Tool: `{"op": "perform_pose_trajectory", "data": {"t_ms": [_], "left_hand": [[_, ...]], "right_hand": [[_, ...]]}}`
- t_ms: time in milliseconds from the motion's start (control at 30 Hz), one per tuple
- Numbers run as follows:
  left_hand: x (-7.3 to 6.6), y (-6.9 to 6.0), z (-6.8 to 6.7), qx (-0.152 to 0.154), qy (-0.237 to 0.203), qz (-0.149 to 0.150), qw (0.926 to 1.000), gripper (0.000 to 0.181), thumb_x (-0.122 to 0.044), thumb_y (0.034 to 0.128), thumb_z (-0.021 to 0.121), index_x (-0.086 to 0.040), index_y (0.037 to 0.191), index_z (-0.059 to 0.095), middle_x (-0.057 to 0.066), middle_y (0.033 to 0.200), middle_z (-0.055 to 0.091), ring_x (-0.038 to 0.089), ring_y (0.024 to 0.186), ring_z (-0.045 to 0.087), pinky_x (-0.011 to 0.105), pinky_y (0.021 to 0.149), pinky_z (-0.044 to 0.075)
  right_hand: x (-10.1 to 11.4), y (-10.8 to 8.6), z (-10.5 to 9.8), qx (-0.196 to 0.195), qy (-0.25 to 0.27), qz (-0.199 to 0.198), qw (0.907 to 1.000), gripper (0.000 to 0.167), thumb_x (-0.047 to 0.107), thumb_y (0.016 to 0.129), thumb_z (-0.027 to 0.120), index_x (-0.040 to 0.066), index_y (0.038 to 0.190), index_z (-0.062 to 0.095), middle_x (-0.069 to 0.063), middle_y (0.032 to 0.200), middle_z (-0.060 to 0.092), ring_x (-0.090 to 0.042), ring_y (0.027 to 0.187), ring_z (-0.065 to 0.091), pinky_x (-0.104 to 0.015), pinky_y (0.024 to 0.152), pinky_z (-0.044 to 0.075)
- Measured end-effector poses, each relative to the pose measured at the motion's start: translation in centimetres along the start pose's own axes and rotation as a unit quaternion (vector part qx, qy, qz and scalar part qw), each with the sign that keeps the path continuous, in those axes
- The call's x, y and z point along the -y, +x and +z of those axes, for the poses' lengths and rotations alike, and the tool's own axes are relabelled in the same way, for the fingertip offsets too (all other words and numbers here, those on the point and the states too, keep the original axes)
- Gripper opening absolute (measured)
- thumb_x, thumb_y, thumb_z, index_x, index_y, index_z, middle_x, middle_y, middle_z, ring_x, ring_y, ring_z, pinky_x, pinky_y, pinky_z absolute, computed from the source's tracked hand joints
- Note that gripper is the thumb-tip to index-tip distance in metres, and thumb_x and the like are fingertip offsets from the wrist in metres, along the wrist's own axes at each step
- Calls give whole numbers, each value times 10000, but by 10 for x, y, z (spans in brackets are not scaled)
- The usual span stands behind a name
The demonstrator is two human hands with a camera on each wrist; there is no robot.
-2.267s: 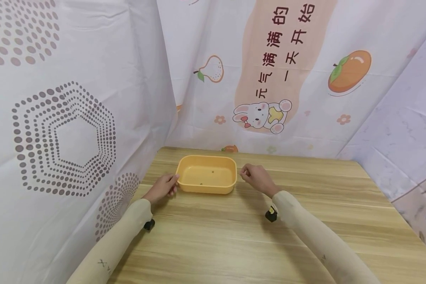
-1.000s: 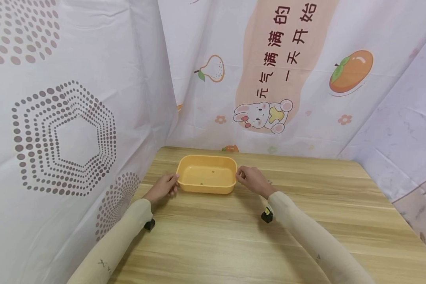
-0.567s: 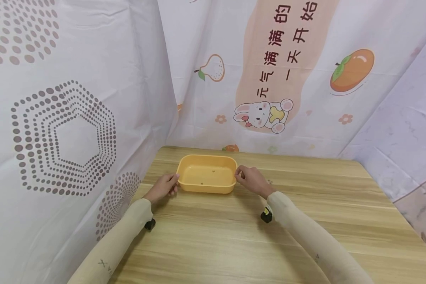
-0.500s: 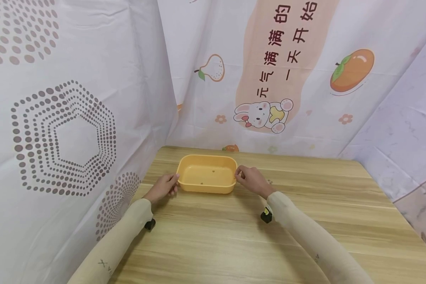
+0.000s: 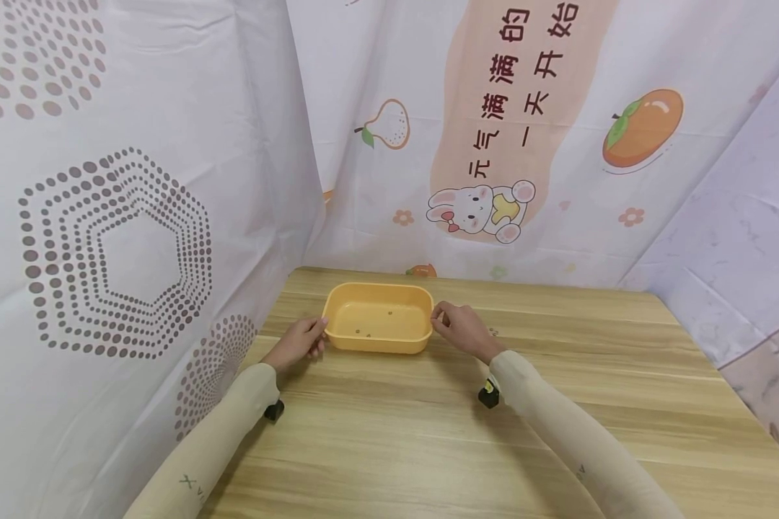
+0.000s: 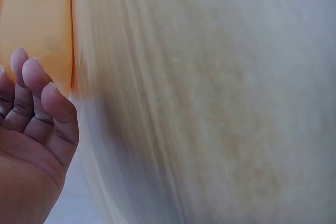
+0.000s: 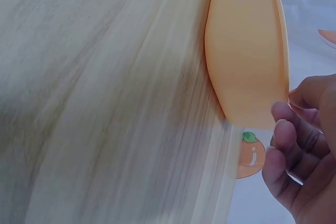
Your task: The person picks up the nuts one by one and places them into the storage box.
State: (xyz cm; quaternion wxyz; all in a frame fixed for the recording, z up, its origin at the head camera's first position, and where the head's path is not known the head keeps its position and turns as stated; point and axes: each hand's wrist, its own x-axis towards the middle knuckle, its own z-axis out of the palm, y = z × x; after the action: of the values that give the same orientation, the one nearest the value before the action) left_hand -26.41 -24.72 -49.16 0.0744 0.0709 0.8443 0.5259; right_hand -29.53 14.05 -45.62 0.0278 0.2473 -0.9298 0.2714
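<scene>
A shallow yellow plastic basin (image 5: 376,346) sits on the wooden table towards its back edge. Several tiny dark specks (image 5: 390,313) show on its floor, too small to identify. My left hand (image 5: 298,339) holds the basin's left end, thumb at the rim and the other fingers curled beneath. In the left wrist view its curled fingers (image 6: 55,103) are beside the basin's outer wall (image 6: 39,14). At the opposite end, my right hand (image 5: 464,330) pinches the rim. The right wrist view has the thumb side at the basin's edge (image 7: 247,45), the remaining fingers loosely curled.
Wood-grain tabletop (image 5: 389,432) spreads in front of the basin and to the right. A printed white curtain (image 5: 376,194) hangs behind the table's back edge, and a dotted one (image 5: 247,180) closes off the left side.
My right hand has moved left from beside the basin to its rim, then stayed there. Another tiny speck now shows on the basin's floor, near the front left. The left hand keeps its place.
</scene>
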Motion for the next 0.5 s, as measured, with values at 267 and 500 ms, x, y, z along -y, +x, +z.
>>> {"op": "perform_pose_trajectory", "data": {"t_ms": [267,500], "left_hand": [[0,0,-2,30,-27,35,10000,464,-388,1125,428,10,960,601,85,749,628,147,591,560,252,519,495],[1,0,-2,49,-30,20,10000,513,-443,1109,437,19,969,611,98,762,638,154,601,569,259,530,504]], "right_hand": [[-10,-5,-3,-128,28,41,9999,73,159,1024,638,94,1038,671,49,652,593,-104,524,495,-264,491,414],[-25,-9,-3,-121,-107,242,9996,83,160,1003,633,87,1015,671,39,642,567,-102,531,470,-271,501,400]]}}
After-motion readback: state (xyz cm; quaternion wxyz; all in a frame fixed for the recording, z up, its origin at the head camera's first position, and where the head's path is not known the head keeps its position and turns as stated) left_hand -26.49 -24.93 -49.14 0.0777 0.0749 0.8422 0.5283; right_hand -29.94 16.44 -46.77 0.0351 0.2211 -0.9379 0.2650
